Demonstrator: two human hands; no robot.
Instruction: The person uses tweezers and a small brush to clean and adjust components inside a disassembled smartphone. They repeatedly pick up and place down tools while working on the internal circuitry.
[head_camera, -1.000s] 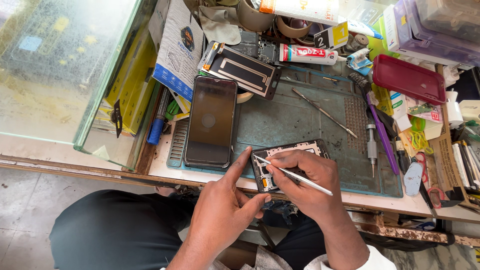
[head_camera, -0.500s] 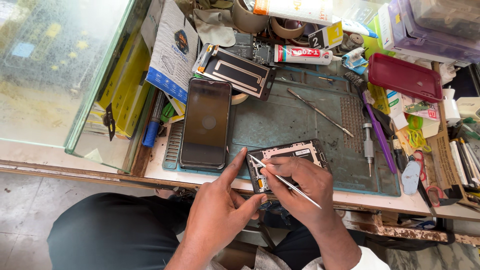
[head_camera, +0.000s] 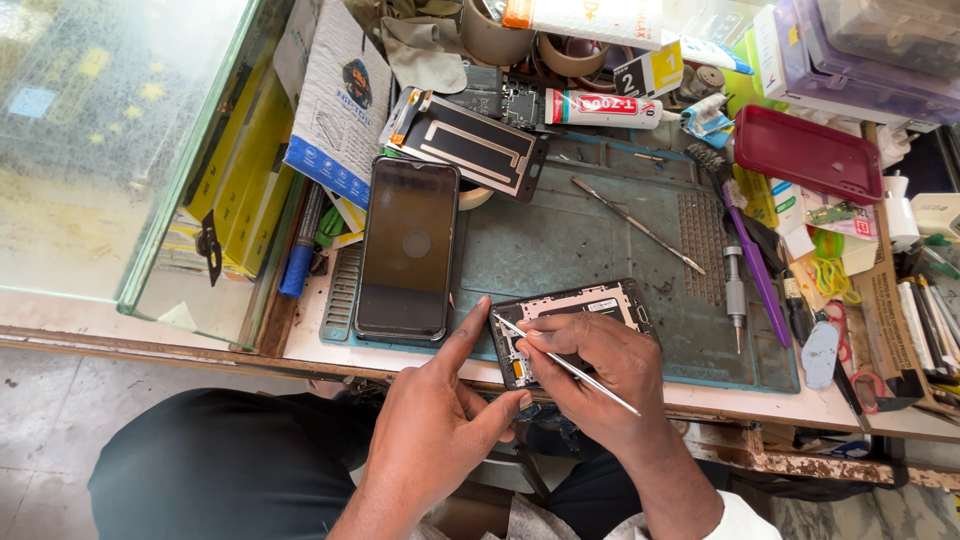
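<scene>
An opened phone body (head_camera: 580, 305) with its circuit boards bare lies at the near edge of a blue-green work mat (head_camera: 560, 240). My left hand (head_camera: 430, 420) steadies its left end, index finger stretched along the edge and thumb under the corner. My right hand (head_camera: 600, 365) covers the phone's middle and grips thin metal tweezers (head_camera: 565, 362), whose tips touch the phone's inside near its left end. A detached dark phone screen (head_camera: 405, 245) lies face up just left of the phone.
A black frame part (head_camera: 470, 145), a glue tube (head_camera: 600, 106), a metal probe (head_camera: 635, 225), a screwdriver (head_camera: 735, 290), a purple brush (head_camera: 745, 240) and a red phone cover (head_camera: 805, 155) crowd the mat's far and right sides. A glass case (head_camera: 120, 130) stands left.
The view has shifted slightly. My right hand and the tweezers have moved a little over the open phone; the left hand stays at its left end.
</scene>
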